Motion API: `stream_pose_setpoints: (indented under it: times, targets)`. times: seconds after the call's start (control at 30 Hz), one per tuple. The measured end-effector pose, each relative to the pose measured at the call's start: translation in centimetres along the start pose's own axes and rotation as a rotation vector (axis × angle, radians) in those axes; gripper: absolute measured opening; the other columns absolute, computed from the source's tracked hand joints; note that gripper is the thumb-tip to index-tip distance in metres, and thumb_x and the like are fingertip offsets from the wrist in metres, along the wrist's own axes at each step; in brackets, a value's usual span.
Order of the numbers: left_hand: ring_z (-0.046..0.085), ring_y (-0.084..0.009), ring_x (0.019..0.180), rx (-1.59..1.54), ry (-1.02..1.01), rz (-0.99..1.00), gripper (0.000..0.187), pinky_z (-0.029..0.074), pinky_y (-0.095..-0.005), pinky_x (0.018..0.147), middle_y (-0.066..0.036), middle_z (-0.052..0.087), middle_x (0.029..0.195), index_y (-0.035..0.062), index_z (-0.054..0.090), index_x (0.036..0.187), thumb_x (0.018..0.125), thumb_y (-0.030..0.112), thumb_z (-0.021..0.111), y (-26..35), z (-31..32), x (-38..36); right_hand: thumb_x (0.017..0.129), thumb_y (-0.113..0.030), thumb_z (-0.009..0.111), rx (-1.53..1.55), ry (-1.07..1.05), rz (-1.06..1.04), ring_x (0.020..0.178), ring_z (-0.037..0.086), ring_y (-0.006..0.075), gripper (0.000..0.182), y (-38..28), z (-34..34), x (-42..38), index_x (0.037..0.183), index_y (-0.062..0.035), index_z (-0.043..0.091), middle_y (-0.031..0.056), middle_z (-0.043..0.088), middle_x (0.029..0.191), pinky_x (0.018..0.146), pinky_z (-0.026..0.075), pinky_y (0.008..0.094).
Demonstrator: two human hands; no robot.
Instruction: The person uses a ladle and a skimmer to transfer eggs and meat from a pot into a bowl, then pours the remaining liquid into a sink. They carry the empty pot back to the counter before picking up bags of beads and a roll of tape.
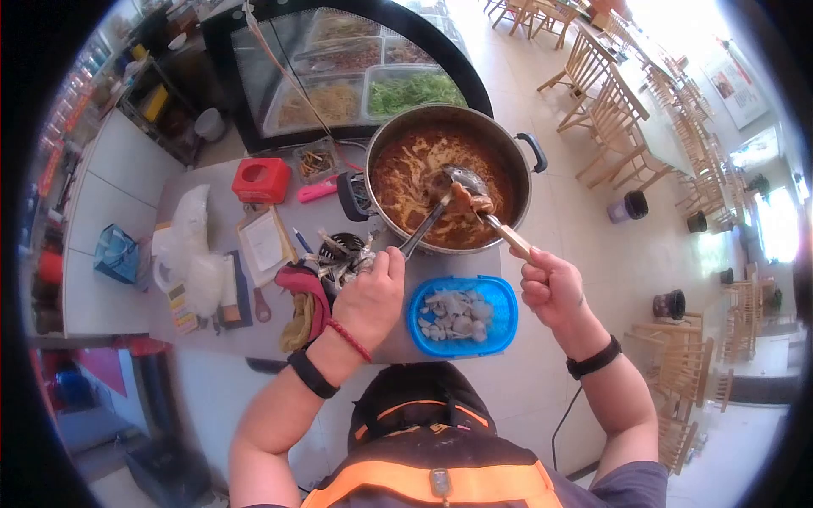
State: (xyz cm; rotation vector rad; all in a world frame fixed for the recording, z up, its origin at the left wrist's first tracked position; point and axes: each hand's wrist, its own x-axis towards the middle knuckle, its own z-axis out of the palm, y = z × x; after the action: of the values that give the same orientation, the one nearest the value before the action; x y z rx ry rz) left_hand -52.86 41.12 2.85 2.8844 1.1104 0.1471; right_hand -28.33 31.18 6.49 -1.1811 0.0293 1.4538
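Observation:
My left hand (pixel 377 292) is closed around the dark handle of a metal ladle (pixel 426 227), whose bowl is over the broth in a large two-handled pot (pixel 523 182). Brown chunks of food (pixel 472 201) lie at the ladle's bowl. From the right, my right hand (pixel 549 284) grips a wooden-handled utensil (pixel 511 238), its metal end right at those chunks. What kind of utensil this is, I cannot tell. Reddish-brown broth with pale streaks fills much of the pot. Just below the pot stands a blue plastic basket (pixel 508 324) holding pale greyish pieces (pixel 457 315).
Behind the pot is a glass display case (pixel 474 80) with trays of food. Left on the table (pixel 389 339) are a red box (pixel 261 179), a clipboard (pixel 264 245), plastic bags (pixel 201 279), a calculator (pixel 182 311) and a maroon cloth (pixel 306 292). Wooden chairs (pixel 605 110) stand at right.

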Motion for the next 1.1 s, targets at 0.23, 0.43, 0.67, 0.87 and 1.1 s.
stream_pose_setpoints:
  times: [0.23, 0.43, 0.67, 0.87, 1.1]
  targets:
    - [0.063, -0.0234, 0.072, -0.022, 0.168, 0.024, 0.035, 0.053, -0.0309, 0.059, -0.013, 0.053, 0.092, -0.0025, 0.044, 0.114, 0.080, 0.007, 0.047, -2.7, -0.9, 1.1, 0.093, -0.018, 0.039, -0.012, -0.061, 0.059, 0.042, 0.026, 0.0020, 0.028, -0.5, -1.2, -0.8, 0.109, 0.0025, 0.047, -0.0081, 0.028, 0.056, 0.037, 0.023, 0.0164]
    - [0.059, -0.0361, 0.079, -0.418, 0.181, -0.072, 0.040, 0.050, -0.0390, 0.069, -0.018, 0.052, 0.098, -0.0028, 0.041, 0.118, 0.081, 0.006, 0.051, -3.6, -1.7, 1.3, 0.093, -0.018, 0.038, 0.124, -0.137, 0.129, 0.042, 0.027, 0.0028, 0.029, -1.6, -1.3, -1.2, 0.110, 0.0039, 0.046, -0.0078, 0.028, 0.055, 0.037, 0.024, 0.0171]
    - [0.053, -0.0151, 0.059, -1.112, 0.104, -0.245, 0.033, 0.041, -0.0280, 0.044, -0.008, 0.053, 0.079, 0.0002, 0.044, 0.117, 0.085, 0.006, 0.050, -4.3, 0.4, 0.9, 0.093, -0.019, 0.038, 0.080, -0.178, 0.029, 0.042, 0.027, 0.0030, 0.032, -4.5, 0.0, -3.3, 0.113, 0.0038, 0.046, -0.0074, 0.027, 0.056, 0.036, 0.024, 0.0169]
    - [0.040, -0.0061, 0.052, -2.255, -0.474, -0.675, 0.018, 0.032, -0.0161, 0.037, -0.003, 0.045, 0.074, 0.0034, 0.045, 0.108, 0.090, 0.006, 0.045, -2.9, -3.5, 0.9, 0.094, -0.020, 0.038, 0.026, -0.202, -0.136, 0.043, 0.025, 0.0038, 0.029, -3.9, 1.1, -2.0, 0.115, -0.0020, 0.047, -0.0070, 0.027, 0.057, 0.038, 0.022, 0.0169]
    - [0.039, -0.0050, 0.054, -2.631, -0.527, -0.763, 0.017, 0.032, -0.0139, 0.035, -0.007, 0.046, 0.081, -0.0009, 0.042, 0.106, 0.092, 0.008, 0.042, -1.8, -4.9, 1.1, 0.093, -0.014, 0.041, -0.239, -0.094, -0.385, 0.045, 0.027, 0.0029, 0.029, 1.3, -1.3, 0.8, 0.119, -0.0018, 0.044, -0.0064, 0.030, 0.059, 0.039, 0.023, 0.0172]
